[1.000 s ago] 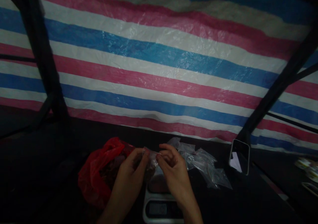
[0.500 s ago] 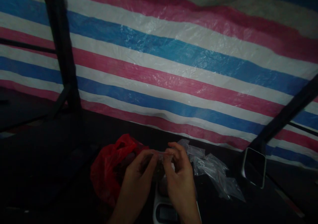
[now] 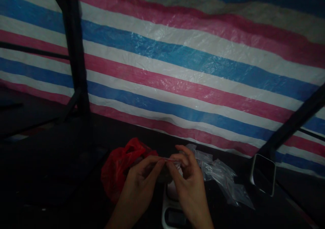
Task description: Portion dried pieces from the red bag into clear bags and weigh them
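Note:
My left hand (image 3: 143,180) and my right hand (image 3: 189,180) meet at the lower middle, thumbs and forefingers pinching the top edge of a small clear plastic bag (image 3: 165,175). The bag hangs between them, with something dark in it that is too dim to name. Below my hands lies a white device with a dark display (image 3: 175,218), partly covered by my right hand. A crumpled red plastic bag (image 3: 115,171) sits left of my left hand. Several clear plastic bags (image 3: 220,175) lie in a pile to the right of my right hand.
A white-rimmed dark rectangular object (image 3: 263,175) stands at the right, by a slanted dark bar (image 3: 291,127). Behind the dark table (image 3: 114,127) hangs a striped plastic sheet (image 3: 177,80). A dark upright post (image 3: 76,60) rises at the left.
My fingertips have come closer together along the small bag's top edge. The whole view has shifted, so the surroundings appear slightly further right and lower.

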`<action>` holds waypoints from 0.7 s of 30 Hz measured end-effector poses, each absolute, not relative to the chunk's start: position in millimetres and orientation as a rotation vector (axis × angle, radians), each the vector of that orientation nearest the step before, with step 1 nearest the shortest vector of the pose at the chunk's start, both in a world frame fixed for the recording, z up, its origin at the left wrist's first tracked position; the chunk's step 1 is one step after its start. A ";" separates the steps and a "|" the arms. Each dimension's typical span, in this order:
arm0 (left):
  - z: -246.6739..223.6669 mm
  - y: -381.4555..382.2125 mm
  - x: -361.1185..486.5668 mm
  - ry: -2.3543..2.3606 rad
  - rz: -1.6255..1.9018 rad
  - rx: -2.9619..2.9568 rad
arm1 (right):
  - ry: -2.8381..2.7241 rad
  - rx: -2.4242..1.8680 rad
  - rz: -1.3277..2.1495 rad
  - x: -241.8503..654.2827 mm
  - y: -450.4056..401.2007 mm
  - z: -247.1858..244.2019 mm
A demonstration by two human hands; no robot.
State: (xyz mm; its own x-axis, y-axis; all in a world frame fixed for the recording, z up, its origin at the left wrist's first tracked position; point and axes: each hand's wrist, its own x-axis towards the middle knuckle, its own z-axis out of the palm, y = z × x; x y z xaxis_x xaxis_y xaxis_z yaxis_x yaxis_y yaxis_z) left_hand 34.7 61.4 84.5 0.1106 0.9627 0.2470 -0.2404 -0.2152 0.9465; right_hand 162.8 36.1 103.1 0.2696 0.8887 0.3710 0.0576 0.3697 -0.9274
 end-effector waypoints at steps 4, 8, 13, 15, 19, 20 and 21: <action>76.4 56.1 35.0 0.980 1.489 1.422 | -1.168 -1.081 0.599 167.5 36.3 114.4; 58.9 35.9 44.1 1.207 2.018 1.795 | -1.056 -1.174 0.281 173.0 62.3 140.5; 50.8 13.5 51.1 1.200 2.203 2.051 | -1.088 -1.442 0.146 171.9 120.9 147.6; 52.2 13.0 50.2 1.187 2.254 2.095 | -1.178 -1.566 0.147 174.5 133.6 137.1; 57.5 18.3 46.0 1.206 2.424 2.043 | -1.367 -1.860 0.114 207.8 129.6 118.1; 58.7 18.7 45.2 1.207 2.444 2.029 | -1.391 -1.938 0.088 221.3 125.7 116.8; 59.8 18.4 44.7 1.203 2.447 2.027 | -1.419 -2.007 0.063 235.4 122.1 117.0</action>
State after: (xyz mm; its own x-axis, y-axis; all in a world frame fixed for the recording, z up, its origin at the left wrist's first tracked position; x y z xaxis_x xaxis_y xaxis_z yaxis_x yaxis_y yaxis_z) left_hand 44.7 18.4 59.8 -0.2674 0.2330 0.9350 0.5982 -0.7206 0.3506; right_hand 235.4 122.1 117.0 0.4072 0.8528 0.3269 0.8206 -0.1845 -0.5408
